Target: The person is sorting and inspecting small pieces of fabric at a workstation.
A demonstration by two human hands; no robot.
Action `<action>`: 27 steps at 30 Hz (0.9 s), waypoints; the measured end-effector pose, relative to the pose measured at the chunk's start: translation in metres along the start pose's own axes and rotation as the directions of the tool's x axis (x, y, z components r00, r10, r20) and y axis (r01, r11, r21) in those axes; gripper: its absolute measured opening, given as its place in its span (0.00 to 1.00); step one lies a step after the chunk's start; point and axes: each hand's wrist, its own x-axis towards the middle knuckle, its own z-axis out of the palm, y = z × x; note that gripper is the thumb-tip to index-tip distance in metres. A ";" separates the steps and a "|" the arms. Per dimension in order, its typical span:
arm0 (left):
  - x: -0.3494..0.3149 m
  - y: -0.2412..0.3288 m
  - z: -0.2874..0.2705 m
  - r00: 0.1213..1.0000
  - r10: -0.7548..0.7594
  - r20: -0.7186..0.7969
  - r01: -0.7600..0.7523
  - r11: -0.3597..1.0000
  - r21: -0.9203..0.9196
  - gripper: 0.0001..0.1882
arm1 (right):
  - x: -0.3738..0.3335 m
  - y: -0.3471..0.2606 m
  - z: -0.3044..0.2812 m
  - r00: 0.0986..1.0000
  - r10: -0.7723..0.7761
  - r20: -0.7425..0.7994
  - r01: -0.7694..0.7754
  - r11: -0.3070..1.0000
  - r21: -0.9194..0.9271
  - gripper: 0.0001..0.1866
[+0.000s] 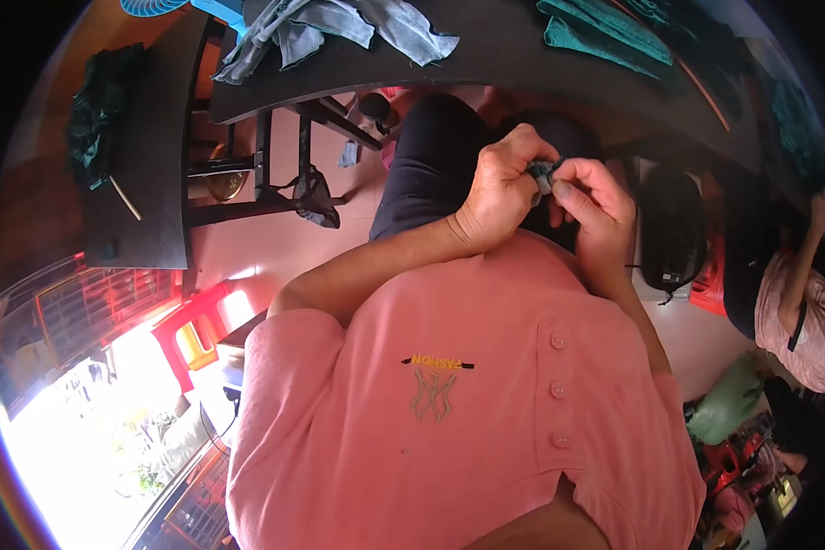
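A small scrap of grey and dark green cloth is pinched between my two hands, above my lap. My left hand is closed, fingers curled, gripping the cloth from its left side. From the right, the thumb and forefinger of my right hand press on the same cloth. Much of the scrap is hidden by my fingers, so its full shape does not show. Both hands are held close together, just short of the dark table.
Grey cloth pieces and folded teal cloth lie on the table, near a thin wooden stick. Dark green cloth rests on another table at left. A red stool stands lower left. Another person is at right.
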 end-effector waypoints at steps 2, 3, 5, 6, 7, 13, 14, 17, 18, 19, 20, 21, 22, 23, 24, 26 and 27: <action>0.002 -0.001 0.002 0.999 0.001 -0.043 -0.003 0.999 -0.053 0.12 | -0.001 0.003 0.004 0.998 -0.019 -0.065 0.020 1.000 0.006 0.05; 0.000 -0.003 0.003 0.984 -0.154 -0.088 0.133 0.969 -0.206 0.12 | -0.002 0.006 0.007 0.992 -0.041 -0.119 0.043 0.999 0.019 0.06; 0.001 -0.007 -0.003 0.988 -0.038 -0.152 0.025 0.996 -0.085 0.14 | -0.004 0.010 0.007 0.979 -0.137 -0.154 0.129 0.990 -0.059 0.06; 0.000 -0.005 -0.004 0.986 -0.079 -0.146 0.058 0.988 -0.143 0.15 | -0.003 0.012 0.006 0.969 -0.186 -0.165 0.173 0.980 -0.094 0.06; -0.003 0.004 -0.006 0.973 -0.191 -0.132 0.166 0.969 -0.182 0.17 | 0.001 0.014 0.005 0.958 -0.235 -0.167 0.217 0.969 -0.122 0.06; -0.005 0.005 -0.005 0.972 -0.227 -0.059 0.223 0.972 -0.072 0.16 | 0.012 0.003 0.003 0.976 -0.162 -0.147 0.149 0.984 -0.095 0.05; -0.004 0.006 -0.003 0.968 -0.245 -0.052 0.239 0.967 -0.088 0.15 | 0.014 0.004 0.001 0.988 -0.109 -0.110 0.105 0.993 -0.046 0.04; -0.005 0.009 0.001 0.971 -0.236 -0.035 0.229 0.963 -0.140 0.15 | 0.018 0.007 -0.005 0.991 -0.112 -0.068 0.110 0.994 -0.025 0.03; -0.005 0.009 0.003 0.978 -0.206 -0.030 0.198 0.964 -0.179 0.15 | 0.018 0.008 -0.006 0.984 -0.166 -0.060 0.163 0.985 -0.055 0.03; -0.005 0.010 0.003 0.977 -0.210 -0.025 0.203 0.963 -0.177 0.15 | 0.019 0.010 -0.009 0.984 -0.164 -0.065 0.161 0.986 -0.052 0.03; -0.005 0.012 0.004 0.979 -0.200 -0.029 0.191 0.962 -0.193 0.14 | 0.020 0.013 -0.012 0.977 -0.212 -0.027 0.209 0.974 -0.090 0.03; -0.005 0.013 0.003 0.981 -0.190 -0.033 0.179 0.961 -0.209 0.14 | 0.019 0.015 -0.014 0.966 -0.259 0.013 0.258 0.958 -0.125 0.03; -0.004 0.013 0.002 0.981 -0.192 -0.026 0.183 0.961 -0.208 0.14 | 0.018 0.015 -0.014 0.966 -0.258 0.005 0.256 0.958 -0.125 0.03; -0.003 0.014 0.000 0.977 -0.212 0.017 0.211 0.958 -0.193 0.14 | 0.017 0.014 -0.012 0.943 -0.333 -0.005 0.325 0.923 -0.209 0.04; -0.003 0.014 0.000 0.971 -0.231 0.060 0.238 0.955 -0.177 0.14 | 0.017 0.013 -0.012 0.914 -0.406 -0.008 0.386 0.875 -0.292 0.05; -0.003 0.016 0.002 0.964 -0.260 0.053 0.265 0.946 -0.185 0.14 | 0.018 0.012 -0.015 0.941 -0.339 -0.020 0.328 0.922 -0.206 0.05; -0.003 0.018 0.003 0.958 -0.286 0.039 0.288 0.938 -0.194 0.14 | 0.019 0.011 -0.016 0.962 -0.273 -0.018 0.269 0.956 -0.116 0.06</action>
